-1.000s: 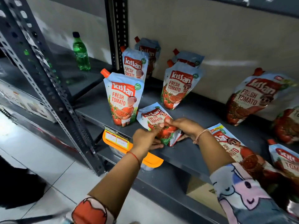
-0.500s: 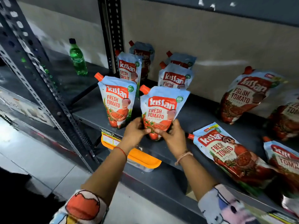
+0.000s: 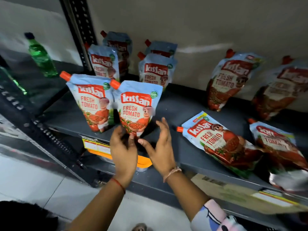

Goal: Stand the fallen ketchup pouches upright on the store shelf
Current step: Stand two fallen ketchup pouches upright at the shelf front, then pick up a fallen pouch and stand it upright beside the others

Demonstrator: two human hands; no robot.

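**Pouch stood up, hands coming off**

Since half a second earlier the right hand [image 3: 160, 145] had let go and spread open, empty. The left hand [image 3: 123, 147] was loosely curled, fingertips touching the front pouch [image 3: 137, 108] at its base. It stood at the shelf [image 3: 186, 104] front, long axis vertical, spout at 11 o'clock. It might topple onto its 9 o'clock neighbour [image 3: 90, 100] if released unsettled.

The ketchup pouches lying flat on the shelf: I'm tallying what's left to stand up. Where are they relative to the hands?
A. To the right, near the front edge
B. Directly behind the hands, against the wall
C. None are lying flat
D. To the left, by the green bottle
A: a flat pouch and a second flat pouch lie right of the right hand, near the shelf front edge.
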